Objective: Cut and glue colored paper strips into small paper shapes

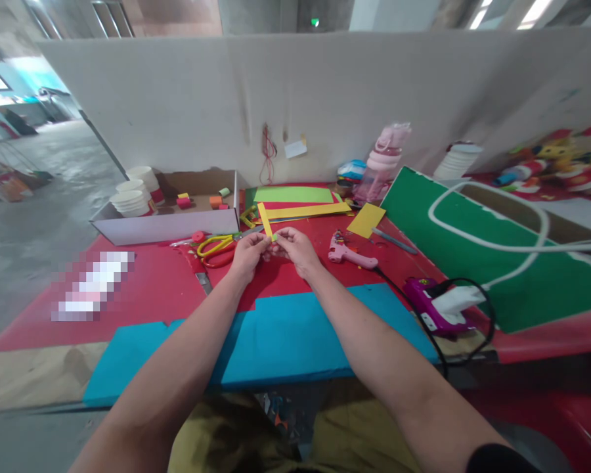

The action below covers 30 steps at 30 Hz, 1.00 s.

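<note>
Both hands meet over the red table (148,282) in the middle of the view. My left hand (249,255) is closed, its thumb and fingers pinching the lower end of a yellow paper strip (264,220) that points up and away. Close beside it, my right hand (295,251) is closed on a small green paper piece (274,237) at the foot of the strip. Left of my hands lie scissors with yellow handles (215,246) and a red-handled tool (203,282). Longer yellow strips (305,211) and a light green sheet (293,194) lie behind them.
A pink glue gun (352,255) and yellow card (367,220) lie to the right, near a purple power socket (431,309) with cables. An open box (167,226) with cups stands back left; a green panel (482,256) leans right. Blue sheets (295,338) cover the front edge.
</note>
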### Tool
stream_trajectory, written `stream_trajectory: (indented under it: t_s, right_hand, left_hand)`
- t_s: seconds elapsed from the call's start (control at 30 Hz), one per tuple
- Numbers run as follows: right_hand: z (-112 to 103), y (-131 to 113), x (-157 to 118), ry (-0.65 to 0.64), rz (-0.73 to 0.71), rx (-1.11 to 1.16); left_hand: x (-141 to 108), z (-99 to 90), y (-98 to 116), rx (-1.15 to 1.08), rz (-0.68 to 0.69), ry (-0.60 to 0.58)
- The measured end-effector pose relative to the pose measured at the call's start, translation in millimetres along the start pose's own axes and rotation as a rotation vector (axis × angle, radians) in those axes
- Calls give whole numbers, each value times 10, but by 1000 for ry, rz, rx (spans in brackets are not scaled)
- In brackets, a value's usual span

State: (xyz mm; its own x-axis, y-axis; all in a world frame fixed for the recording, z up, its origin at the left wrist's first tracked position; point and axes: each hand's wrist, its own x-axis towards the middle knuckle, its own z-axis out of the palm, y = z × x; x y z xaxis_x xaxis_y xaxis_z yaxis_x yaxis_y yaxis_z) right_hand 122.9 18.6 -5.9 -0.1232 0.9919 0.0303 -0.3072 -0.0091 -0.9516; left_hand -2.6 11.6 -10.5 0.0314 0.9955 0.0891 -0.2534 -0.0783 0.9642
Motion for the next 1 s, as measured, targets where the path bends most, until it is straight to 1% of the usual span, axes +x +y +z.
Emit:
stream_trajectory:
  t_s: [0.2, 0.37, 0.47, 0.73, 0.87, 1.0]
  right_hand:
    - [-15, 8, -19, -13, -18, -35]
    - [-22, 8, -19, -25, -26, -47]
    - [-28, 12, -11, -26, -29, -56]
    - [-39, 35, 28, 36, -90, -83]
    - [-38, 30, 22, 60, -135, -122]
    - [-41, 40, 34, 78, -126, -138]
  left_hand:
    - [-23, 18, 1, 24, 29, -18]
    - [-26, 7, 8, 6, -11, -26]
    - [-15, -4, -2, 5, -5, -39]
    - [-24, 24, 16, -10, 15, -28]
    - [-25, 34, 16, -22, 30, -57]
    - [-24, 37, 4, 3, 25, -56]
